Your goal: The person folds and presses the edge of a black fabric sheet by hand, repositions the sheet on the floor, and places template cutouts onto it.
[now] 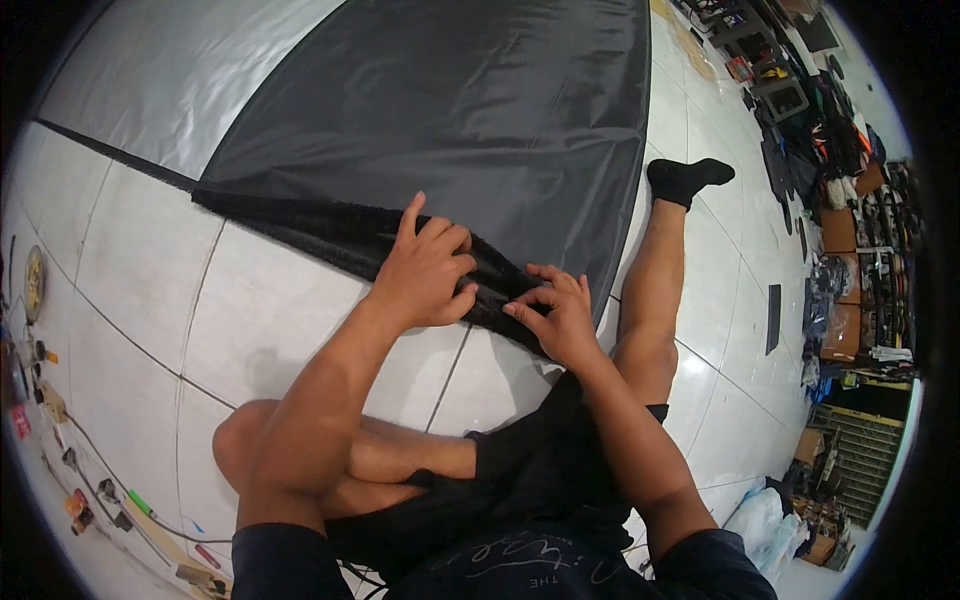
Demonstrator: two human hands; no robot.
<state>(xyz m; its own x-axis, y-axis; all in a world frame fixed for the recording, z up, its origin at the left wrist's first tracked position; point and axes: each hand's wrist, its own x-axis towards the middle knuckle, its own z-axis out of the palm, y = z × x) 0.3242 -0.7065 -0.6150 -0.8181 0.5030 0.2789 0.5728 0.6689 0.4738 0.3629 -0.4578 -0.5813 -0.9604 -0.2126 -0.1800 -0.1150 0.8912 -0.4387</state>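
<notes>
A large dark grey sheet [430,110] lies over the white tiled floor, with a lighter silvery panel [190,75] at its left. Along its near edge runs a black fuzzy strip [300,222], folded or rolled at the border. My left hand [428,265] presses on this strip, index finger stretched forward and the other fingers bent over the black material. Just to its right, my right hand [555,312] pinches the same strip between thumb and fingers near the sheet's corner. The two hands are close together but apart.
My bent left leg [400,450] and my outstretched right leg [655,260] frame the near floor. Cables and small tools, including a green-handled one [140,502], lie at the left. Shelves with boxes [840,330] and a plastic bag [765,530] stand at the right.
</notes>
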